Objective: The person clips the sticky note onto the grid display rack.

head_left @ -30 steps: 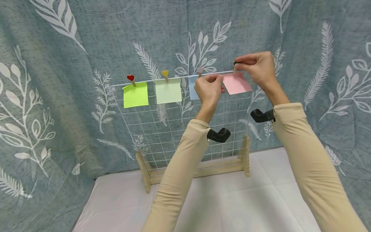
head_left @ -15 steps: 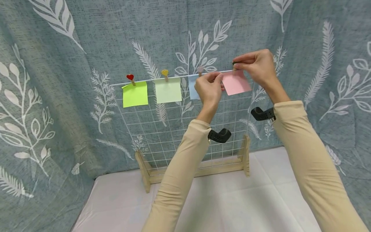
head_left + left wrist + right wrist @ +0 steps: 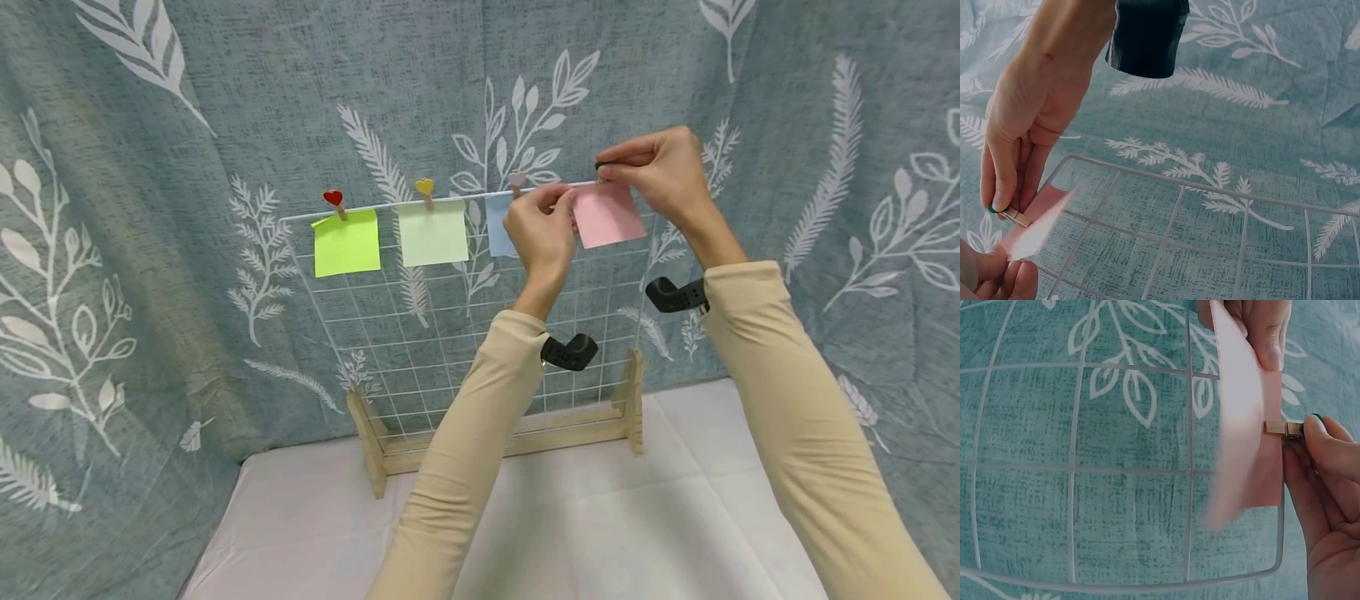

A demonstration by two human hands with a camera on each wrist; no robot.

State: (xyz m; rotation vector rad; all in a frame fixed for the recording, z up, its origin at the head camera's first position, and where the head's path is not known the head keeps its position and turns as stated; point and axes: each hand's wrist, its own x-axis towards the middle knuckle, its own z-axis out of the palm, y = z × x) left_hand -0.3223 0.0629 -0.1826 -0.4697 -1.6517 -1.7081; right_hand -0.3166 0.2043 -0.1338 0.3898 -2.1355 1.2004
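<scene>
A pink sticky note (image 3: 611, 218) lies against the top bar of a white wire grid (image 3: 450, 333), near its right end. My left hand (image 3: 542, 229) pinches the note's upper left corner between thumb and fingers. With thumb and fingertips my right hand (image 3: 663, 175) pinches a small wooden clothespin (image 3: 1284, 429) that has a dark green top. In the right wrist view the clothespin's tip overlaps the note's top edge at the bar. A blue sticky note (image 3: 498, 225), under a clothespin with a pale heart (image 3: 516, 178), is partly hidden behind my left hand.
Further left on the bar hang a pale green note (image 3: 433, 235) with a yellow-heart clothespin (image 3: 425, 188) and a lime note (image 3: 347, 243) with a red-heart clothespin (image 3: 333, 198). A wooden stand (image 3: 510, 446) holds the grid on a white-covered table (image 3: 600, 517). A patterned curtain (image 3: 187, 292) hangs behind.
My right hand has shifted slightly left with the clothespin, and the pink note sits a little straighter. My left hand keeps its pinch on the note with hardly any movement.
</scene>
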